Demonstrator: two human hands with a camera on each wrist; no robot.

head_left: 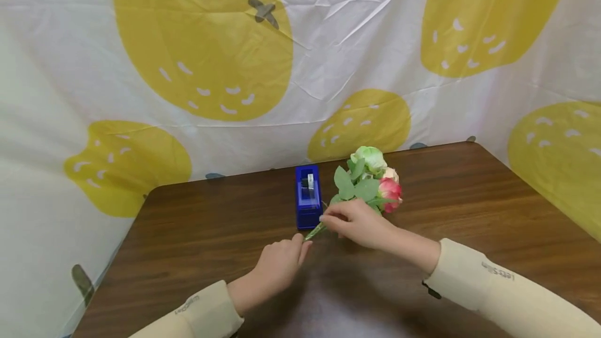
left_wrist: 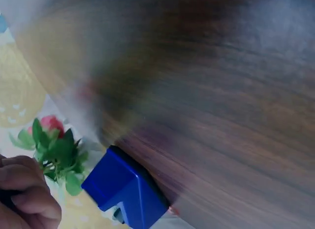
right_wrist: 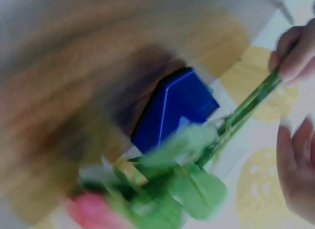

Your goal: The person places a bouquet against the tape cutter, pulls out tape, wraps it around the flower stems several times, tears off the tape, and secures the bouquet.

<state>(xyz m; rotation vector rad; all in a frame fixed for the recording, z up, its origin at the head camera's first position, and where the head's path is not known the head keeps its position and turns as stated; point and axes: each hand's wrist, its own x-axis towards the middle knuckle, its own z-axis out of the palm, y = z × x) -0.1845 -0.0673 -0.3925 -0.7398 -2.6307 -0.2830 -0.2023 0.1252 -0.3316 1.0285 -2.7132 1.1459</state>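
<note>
A bunch of artificial flowers (head_left: 366, 184) in green, cream and pinkish red, with green leaves, slants over the table. My left hand (head_left: 280, 261) grips the lower ends of its stems (right_wrist: 246, 108). Close to the stems, a little higher up, is my right hand (head_left: 359, 222) with bent fingers. In the right wrist view, the fingertips (right_wrist: 285, 128) of that hand stand apart from the stems, and no held thing shows there. Just behind the stems stands a blue tape dispenser (head_left: 308, 217) with a roll of tape (head_left: 310, 181) inside.
The brown wooden table (head_left: 206, 228) extends to both sides of the hands. A white cloth with large yellow fruit shapes (head_left: 202, 40) hangs along its back and sides. Both wrist views are partly blurred.
</note>
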